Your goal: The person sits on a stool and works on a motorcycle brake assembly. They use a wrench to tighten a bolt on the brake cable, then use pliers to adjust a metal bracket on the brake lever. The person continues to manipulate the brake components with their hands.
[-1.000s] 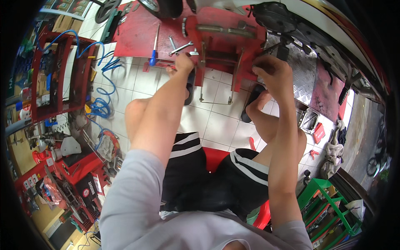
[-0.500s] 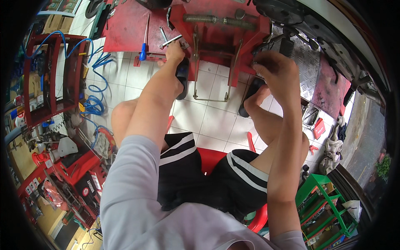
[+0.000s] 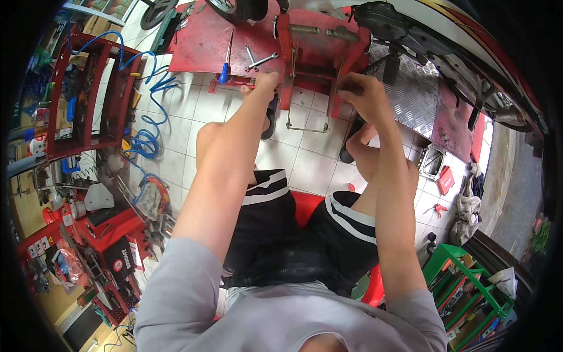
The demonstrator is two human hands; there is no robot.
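Note:
My left hand (image 3: 267, 84) is curled at the front edge of the red work platform (image 3: 199, 35), beside the red clamp frame (image 3: 285, 64). Its fingertips are mostly hidden, and I cannot make out what they hold, if anything. Just beyond it lie a combination wrench (image 3: 267, 61) and a second wrench (image 3: 250, 54). To their left rests a screwdriver (image 3: 224, 71) with a blue handle. My right hand (image 3: 365, 98) is raised by the right side of the clamp frame, thumb and fingers pinched together. Something small and dark may be between its fingertips; its kind is unclear.
A motorcycle (image 3: 410, 35) stands along the far right, with a wheel (image 3: 237, 7) at the top. On the left are a red shelf rack (image 3: 85, 144) and a coiled blue air hose (image 3: 143, 144). A green rack (image 3: 454, 258) stands at lower right.
The view has shifted, so the scene sits differently. My left hand has come away from the wrench toward the clamp frame. My right hand stays pinched, closer to the frame's right side.

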